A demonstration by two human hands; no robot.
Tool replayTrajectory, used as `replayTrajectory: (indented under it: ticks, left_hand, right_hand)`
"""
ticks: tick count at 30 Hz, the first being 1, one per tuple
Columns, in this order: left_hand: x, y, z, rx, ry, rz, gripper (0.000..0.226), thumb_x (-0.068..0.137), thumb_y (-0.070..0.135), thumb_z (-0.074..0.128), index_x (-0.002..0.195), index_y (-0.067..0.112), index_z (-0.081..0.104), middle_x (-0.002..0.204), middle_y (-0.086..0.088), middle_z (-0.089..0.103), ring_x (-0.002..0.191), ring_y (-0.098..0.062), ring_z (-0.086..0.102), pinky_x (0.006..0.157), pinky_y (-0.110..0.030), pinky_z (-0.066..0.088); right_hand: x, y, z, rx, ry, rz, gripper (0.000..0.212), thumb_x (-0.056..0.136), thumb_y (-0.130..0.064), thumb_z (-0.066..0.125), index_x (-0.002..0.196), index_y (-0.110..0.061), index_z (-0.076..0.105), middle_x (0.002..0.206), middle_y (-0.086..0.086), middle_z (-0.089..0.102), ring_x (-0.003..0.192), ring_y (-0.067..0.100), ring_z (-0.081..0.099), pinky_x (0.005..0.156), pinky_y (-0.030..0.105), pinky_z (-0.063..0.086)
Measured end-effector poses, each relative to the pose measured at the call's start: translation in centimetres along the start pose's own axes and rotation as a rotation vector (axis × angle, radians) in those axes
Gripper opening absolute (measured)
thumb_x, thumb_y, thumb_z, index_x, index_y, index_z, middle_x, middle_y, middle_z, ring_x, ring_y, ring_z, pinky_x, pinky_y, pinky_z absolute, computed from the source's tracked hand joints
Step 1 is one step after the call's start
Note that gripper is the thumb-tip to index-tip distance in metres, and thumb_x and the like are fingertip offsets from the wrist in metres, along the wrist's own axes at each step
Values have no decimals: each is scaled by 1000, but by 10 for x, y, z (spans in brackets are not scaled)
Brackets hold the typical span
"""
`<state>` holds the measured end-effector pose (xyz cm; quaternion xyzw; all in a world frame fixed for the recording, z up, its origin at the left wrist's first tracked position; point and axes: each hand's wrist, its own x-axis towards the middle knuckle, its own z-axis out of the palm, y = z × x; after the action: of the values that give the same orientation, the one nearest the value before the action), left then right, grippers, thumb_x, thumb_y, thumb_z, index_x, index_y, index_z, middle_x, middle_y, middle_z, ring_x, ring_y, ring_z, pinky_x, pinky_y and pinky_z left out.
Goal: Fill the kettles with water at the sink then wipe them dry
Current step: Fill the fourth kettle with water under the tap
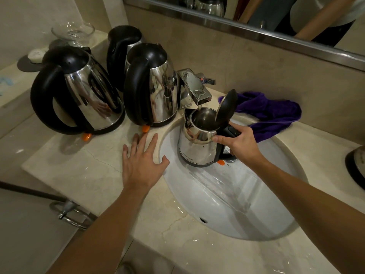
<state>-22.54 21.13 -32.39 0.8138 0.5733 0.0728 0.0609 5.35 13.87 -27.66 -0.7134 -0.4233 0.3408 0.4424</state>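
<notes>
Kettle (197,147), lettering unreadable, gripped by right hand (240,141) under tap (194,88); left hand (141,163) spread flat.

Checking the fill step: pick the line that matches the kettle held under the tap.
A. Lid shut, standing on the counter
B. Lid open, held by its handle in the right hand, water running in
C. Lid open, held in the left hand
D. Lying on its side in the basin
B: the right hand grips the handle of the open-lidded kettle under the tap, a thin stream falling into it; the left hand lies flat on the counter.
</notes>
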Motion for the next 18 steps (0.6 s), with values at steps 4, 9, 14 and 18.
replayTrajectory:
  ticks: [4, 9, 14, 18]
  left_hand:
    - [0, 1, 0, 5, -5, 0, 78, 92, 61, 42, 161, 34, 18, 168, 1, 18, 156, -23, 8, 124, -54, 9]
    - [0, 2, -1, 15, -5, -1, 79, 92, 62, 42, 161, 35, 17, 169, 1, 17, 156, -23, 8, 124, -54, 10]
    - [0, 2, -3, 21, -17, -1, 79, 92, 63, 42, 162, 35, 16, 169, 1, 17, 156, -23, 6, 125, -55, 9]
    - [0, 2, -3, 15, -14, 0, 79, 92, 62, 42, 162, 35, 16, 169, 2, 16, 156, -23, 7, 125, -54, 9]
  right_hand:
    - [0, -1, 0, 8, 0, 7, 88, 61, -52, 84, 138, -14, 64, 121, 5, 74, 119, 27, 67, 106, 55, 52]
    - [0, -1, -1, 33, -6, -4, 107, 50, -73, 85, 139, -18, 63, 127, 3, 72, 124, 27, 64, 108, 56, 50]
    - [0, -1, 0, 24, -14, -3, 99, 55, -64, 84, 140, -18, 63, 129, 2, 71, 127, 28, 62, 109, 57, 49]
    - [1, 1, -1, 20, -9, -5, 102, 53, -69, 83, 140, -19, 62, 129, 2, 71, 127, 29, 62, 108, 57, 50]
